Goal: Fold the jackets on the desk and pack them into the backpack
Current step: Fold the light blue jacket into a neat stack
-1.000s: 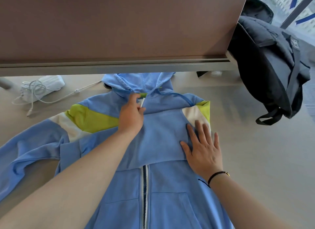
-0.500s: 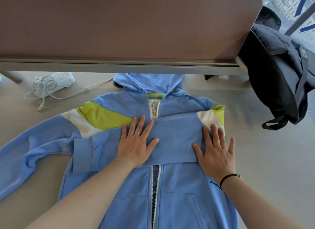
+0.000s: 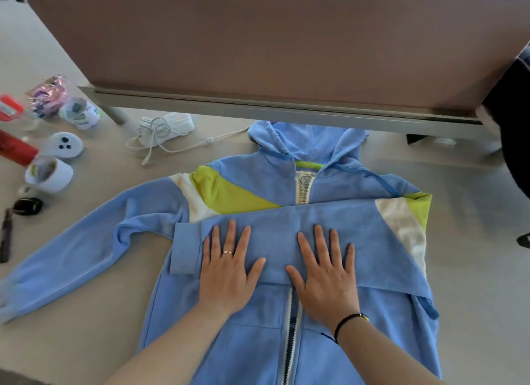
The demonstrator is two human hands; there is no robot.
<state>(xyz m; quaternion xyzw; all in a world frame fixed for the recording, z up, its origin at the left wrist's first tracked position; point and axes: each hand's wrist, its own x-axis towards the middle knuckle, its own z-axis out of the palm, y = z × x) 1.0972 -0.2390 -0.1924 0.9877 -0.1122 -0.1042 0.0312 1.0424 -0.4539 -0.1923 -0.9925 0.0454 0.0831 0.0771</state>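
The desk [image 3: 473, 284] carries a blue jacket [image 3: 258, 183] spread flat, front up. A white cable [image 3: 160, 138] lies behind its left sleeve. Cups [image 3: 48, 173], a red tube [image 3: 15, 152] and small clutter sit at the left edge.

The jacket [image 3: 258, 327] lies on the table [image 3: 473, 270], one sleeve [image 3: 286, 229] folded across it; cups [image 3: 48, 173] stand far left, a partition [image 3: 258, 46] behind.

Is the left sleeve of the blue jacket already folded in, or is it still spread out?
Spread out. The left sleeve lies stretched across the desk, away from the jacket body. Only the right sleeve is folded across the chest, under both flat hands.
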